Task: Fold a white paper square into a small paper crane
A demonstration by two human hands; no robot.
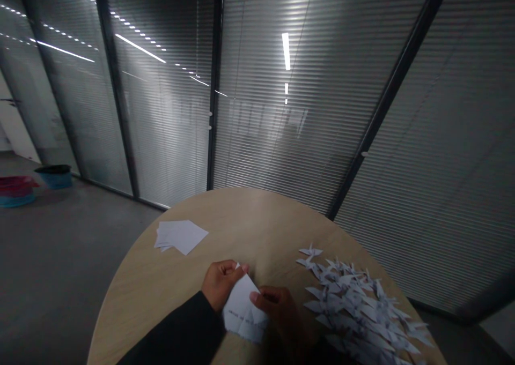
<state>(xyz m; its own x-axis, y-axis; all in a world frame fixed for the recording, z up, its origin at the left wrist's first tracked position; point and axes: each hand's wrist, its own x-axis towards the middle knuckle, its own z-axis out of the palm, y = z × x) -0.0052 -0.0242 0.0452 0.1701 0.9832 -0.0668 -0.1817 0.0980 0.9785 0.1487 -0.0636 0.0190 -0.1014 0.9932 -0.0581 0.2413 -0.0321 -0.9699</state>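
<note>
While both hands are on it, the paper sheet point(241, 306) sits between them at the near side of the round desk point(249, 215), top corner pointing away from the wearer. Left hand point(220, 284): thumb and fingers pinching the upper left edge, close to that corner. Right hand point(277, 306): thumb flat on the sheet's face by the right edge, fingers curled behind, so it reads as a pinch too; exact contact at the back is hidden. Can't tell whether the sheet touches the desk. Line of print low on the face, too blurred to read; bottom edge looks uneven. Handling, my read: next to no weight, thin, bends easily, takes a crease and keeps it, tears if the hands pull against each other. Smooth face could slip under a light thumb. Best hold: fingertip pinch at edges and corners, thumb on top, finger backing it, low force; avoid squeezing mid-face, that'd leave stray creases. Loose stack of white paper point(181, 233) lies on the desk, left and further out. Heap of folded paper pieces point(358, 295), pointed ends, sits right of the right hand; likely crush easily, so take those singly.
</note>
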